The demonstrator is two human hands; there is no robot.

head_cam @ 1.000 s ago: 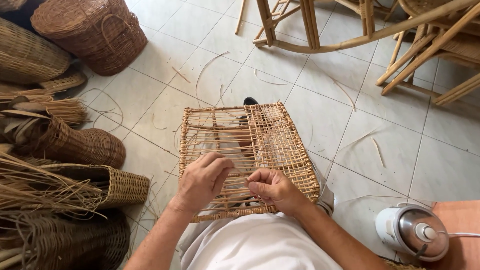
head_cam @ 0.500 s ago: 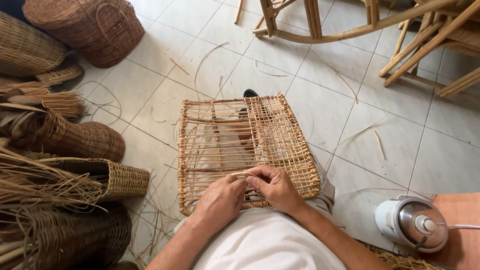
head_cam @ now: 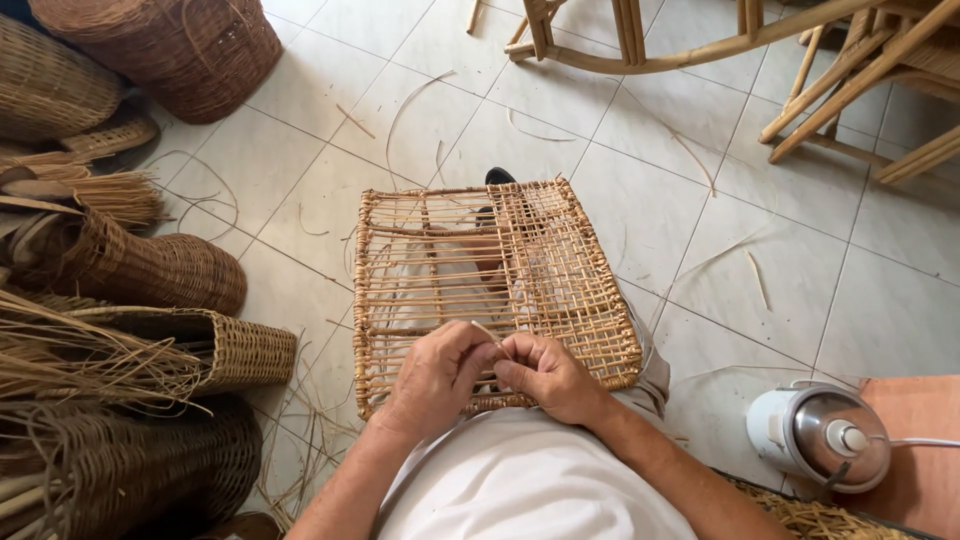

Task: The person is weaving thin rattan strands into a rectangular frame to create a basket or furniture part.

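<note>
A pale tiled floor (head_cam: 800, 270) spreads under everything, strewn with loose cane strips; finished baskets (head_cam: 190, 50) and bundles of raw fibre (head_cam: 80, 360) crowd its left side, and bare wooden chair frames (head_cam: 800, 60) stand at the top; a rectangular woven panel (head_cam: 480, 280) rests on the person's lap, its right part closely woven, its left part open ribs, so the weaving looks roughly half done; at its near edge the left hand (head_cam: 435, 375) and right hand (head_cam: 545, 375) meet, both pinching a thin cane strand (head_cam: 487, 333).
</note>
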